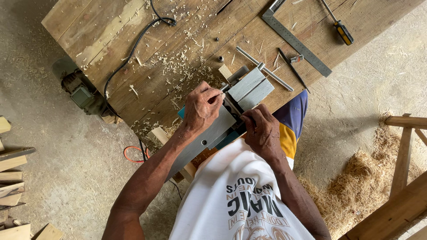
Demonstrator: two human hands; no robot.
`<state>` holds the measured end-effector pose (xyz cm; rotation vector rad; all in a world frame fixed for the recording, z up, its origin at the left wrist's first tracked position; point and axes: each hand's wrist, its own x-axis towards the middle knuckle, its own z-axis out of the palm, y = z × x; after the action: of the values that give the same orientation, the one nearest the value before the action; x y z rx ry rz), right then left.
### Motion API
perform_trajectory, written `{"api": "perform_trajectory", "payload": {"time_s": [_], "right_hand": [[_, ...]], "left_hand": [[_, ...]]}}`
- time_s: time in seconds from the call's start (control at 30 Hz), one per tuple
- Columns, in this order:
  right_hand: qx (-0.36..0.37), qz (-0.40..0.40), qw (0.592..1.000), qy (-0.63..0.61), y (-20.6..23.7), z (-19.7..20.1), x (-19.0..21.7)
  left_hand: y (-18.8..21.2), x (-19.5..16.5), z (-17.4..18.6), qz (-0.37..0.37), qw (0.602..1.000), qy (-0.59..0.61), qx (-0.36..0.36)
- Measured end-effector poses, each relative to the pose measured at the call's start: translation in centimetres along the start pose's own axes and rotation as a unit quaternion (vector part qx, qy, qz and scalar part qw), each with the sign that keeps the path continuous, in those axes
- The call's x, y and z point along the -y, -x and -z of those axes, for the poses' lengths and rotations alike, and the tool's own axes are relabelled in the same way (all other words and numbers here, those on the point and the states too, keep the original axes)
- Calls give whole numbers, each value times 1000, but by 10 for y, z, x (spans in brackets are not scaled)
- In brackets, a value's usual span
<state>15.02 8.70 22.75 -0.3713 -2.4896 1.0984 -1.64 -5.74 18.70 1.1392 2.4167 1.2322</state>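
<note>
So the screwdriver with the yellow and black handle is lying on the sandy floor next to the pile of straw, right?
Not quite. The head view shows the screwdriver with the yellow and black handle lying on the wooden workbench, near the metal square, not on the floor. The pile of straw is on the floor, well apart from it.

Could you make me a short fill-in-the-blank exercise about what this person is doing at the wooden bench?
1. Both hands, the left hand and the right hand, rest on a grey electric ____ lying upside down.
2. The workbench is littered with wood ____.
3. Near the bench's far corner lies a screwdriver with a yellow and ____ handle.
4. Beside it lies a metal ____ for marking right angles.

Missing words: planer; shavings; black; square
</note>
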Motion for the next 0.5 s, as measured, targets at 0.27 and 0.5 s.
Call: {"api": "perform_trajectory", "payload": {"time_s": [0.27,0.5], "right_hand": [[-6,-12,1000,-1,1,-1,-1],[-19,-34,999,0,5,-3,-2]], "left_hand": [[-1,-3,3,9,1000,21,-1],[1,-14,9,44,998,-15,45]]}}
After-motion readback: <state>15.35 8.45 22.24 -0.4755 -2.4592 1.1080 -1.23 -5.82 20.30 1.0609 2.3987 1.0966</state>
